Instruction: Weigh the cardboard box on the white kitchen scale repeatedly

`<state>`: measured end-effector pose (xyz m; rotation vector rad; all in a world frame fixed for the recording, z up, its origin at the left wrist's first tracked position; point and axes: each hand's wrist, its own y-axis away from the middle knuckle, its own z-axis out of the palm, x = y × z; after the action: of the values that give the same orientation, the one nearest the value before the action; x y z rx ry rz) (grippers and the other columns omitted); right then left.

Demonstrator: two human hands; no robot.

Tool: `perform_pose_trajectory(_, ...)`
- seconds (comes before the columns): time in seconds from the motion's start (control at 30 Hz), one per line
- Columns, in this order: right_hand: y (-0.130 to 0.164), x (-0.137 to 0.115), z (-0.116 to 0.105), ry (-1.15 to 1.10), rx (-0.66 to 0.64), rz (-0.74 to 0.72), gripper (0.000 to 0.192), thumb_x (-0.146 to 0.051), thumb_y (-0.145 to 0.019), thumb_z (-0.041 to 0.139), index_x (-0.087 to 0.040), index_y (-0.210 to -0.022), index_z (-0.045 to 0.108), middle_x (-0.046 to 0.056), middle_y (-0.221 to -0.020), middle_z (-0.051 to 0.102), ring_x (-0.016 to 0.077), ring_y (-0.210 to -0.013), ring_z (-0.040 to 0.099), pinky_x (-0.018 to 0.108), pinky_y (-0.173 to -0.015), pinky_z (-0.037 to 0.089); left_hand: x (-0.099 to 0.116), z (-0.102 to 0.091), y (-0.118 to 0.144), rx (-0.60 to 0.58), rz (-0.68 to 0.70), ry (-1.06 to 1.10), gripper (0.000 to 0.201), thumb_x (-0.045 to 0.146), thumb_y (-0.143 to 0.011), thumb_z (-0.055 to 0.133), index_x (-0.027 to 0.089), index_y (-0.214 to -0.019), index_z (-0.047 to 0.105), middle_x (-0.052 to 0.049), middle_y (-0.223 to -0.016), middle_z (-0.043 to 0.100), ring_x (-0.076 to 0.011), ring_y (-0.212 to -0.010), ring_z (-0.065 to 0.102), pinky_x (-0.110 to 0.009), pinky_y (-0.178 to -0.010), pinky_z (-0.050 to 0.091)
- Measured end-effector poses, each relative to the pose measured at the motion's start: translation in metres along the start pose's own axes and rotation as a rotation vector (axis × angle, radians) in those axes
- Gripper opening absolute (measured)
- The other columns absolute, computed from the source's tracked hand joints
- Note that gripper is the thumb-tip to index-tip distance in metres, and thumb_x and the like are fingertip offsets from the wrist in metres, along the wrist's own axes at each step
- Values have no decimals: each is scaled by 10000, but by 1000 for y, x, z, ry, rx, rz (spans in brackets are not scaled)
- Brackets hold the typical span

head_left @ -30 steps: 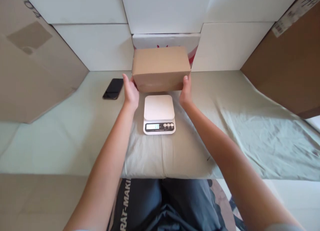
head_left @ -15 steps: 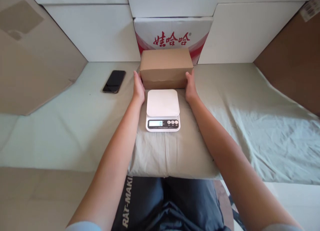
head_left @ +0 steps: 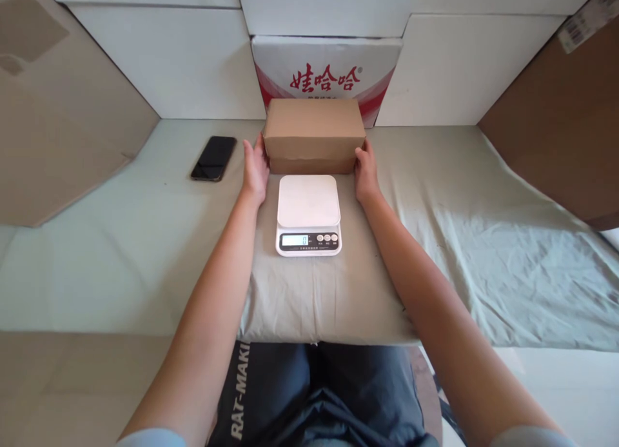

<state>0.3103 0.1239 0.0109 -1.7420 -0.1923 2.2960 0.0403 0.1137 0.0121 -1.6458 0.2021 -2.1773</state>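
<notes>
Bright, even daylight fills the scene, brighter at the right; shadows are soft and faint. Focus is sharp centrally, while wide-angle distortion bends and stretches the edges.

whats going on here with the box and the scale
A person has both hands on a brown cardboard box, the left hand flat against its left end and the right hand against its right end. The box sits on the cloth just behind a white kitchen scale, whose platform is bare and whose display reads 0. A black phone lies off to the left.
</notes>
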Motion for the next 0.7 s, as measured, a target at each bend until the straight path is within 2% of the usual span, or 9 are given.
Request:
perform_pose_trajectory(0.1,-4,3,-2,-6,14,15,532,-584,-768,635,-340,-1240,668,-30,-1473,708,257,-1586,490,545,-1416,286,6,-9,2,-98,-83,9,930,1063,-699,456,320,-1139,801,-99,-1515,699,-311,-1655,367,-546,-1354,295)
perform_pose_trajectory(0.23,-5,5,-2,27,-26,-13,499,-606,-784,642,-304,-1179,680,0,-1349,755,296,-1520,558,548,-1391,338,5,-14,0,-135,-154,77,940,1054,-696,486,337,-1235,769,-77,-1609,621,-343,-1621,429,-565,-1342,318)
perform_pose_trajectory(0.33,-4,6,-1,45,-37,-24,526,-640,-795,650,-303,-1199,665,8,-1368,744,303,-1478,592,540,-1362,391,-1,-9,-4,-113,-124,96,826,979,-789,509,314,-1202,773,-86,-1566,657,-330,-1616,436,-549,-1337,340)
perform_pose_trajectory(0.47,-4,6,0,65,-61,-52,579,-679,-789,644,-323,-1246,649,17,-1431,711,299,-1515,562,518,-1364,378,-6,2,-7,-113,-92,135,745,900,-876,500,264,-1149,774,-125,-1458,721,-334,-1620,425,-548,-1322,381)
perform_pose_trajectory(0.57,-6,7,2,75,-89,-90,648,-713,-759,648,-330,-1282,645,9,-1463,697,298,-1538,540,505,-1376,357,-7,7,-7,-108,-72,146,748,907,-873,501,260,-1135,773,-128,-1440,728,-336,-1627,412,-546,-1315,395)
perform_pose_trajectory(0.7,-12,12,2,81,-113,-103,690,-769,-731,651,-347,-1277,654,-6,-1451,716,288,-1559,520,492,-1396,329,-8,7,-7,-138,-53,143,800,959,-791,555,266,-1125,777,-122,-1454,724,-350,-1623,418,-542,-1329,374)
